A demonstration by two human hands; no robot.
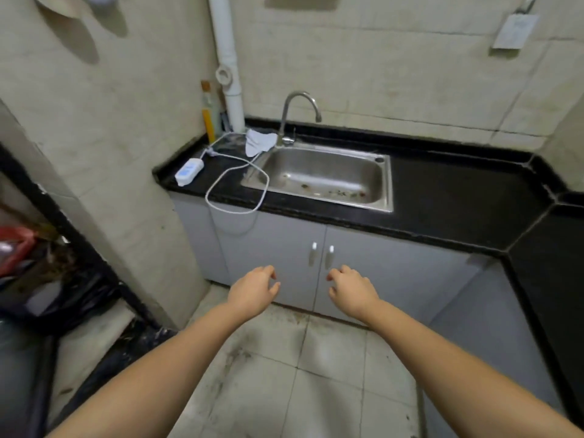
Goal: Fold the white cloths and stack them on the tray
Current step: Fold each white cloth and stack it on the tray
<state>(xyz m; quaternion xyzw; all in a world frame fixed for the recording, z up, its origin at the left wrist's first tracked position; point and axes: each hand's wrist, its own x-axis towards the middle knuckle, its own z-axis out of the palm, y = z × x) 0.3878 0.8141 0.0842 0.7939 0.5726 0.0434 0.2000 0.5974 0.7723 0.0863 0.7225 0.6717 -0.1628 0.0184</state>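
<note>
At the back left corner of the sink (319,180), on the black counter (442,203): one white cloth (258,141), crumpled, unfolded, its lower edge hanging over the sink rim, just left of the tap (298,116) base. No hand touches it.

Both hands are well apart from the cloth, held out low in front of the grey cabinet doors (284,257). Left hand (252,290): palm down, fingers loosely curled, holding nothing. Right hand (352,290): same pose, fingers loosely curled, empty. A gap separates the two hands, roughly below the two door handles (320,252).

Left of the cloth on the counter: a white power strip (189,172) with its white cable (240,184) looping across the counter and over the front edge. Sink is steel, with some brown debris on the bottom. Behind the counter corner, a white drain pipe (227,64) runs up the wall, with a yellow-handled item (208,121) leaning beside it; can't tell what it is.

Tiled floor (284,374) below, stained. Far left: black bag (79,301) and something red (15,248), blurred.
</note>
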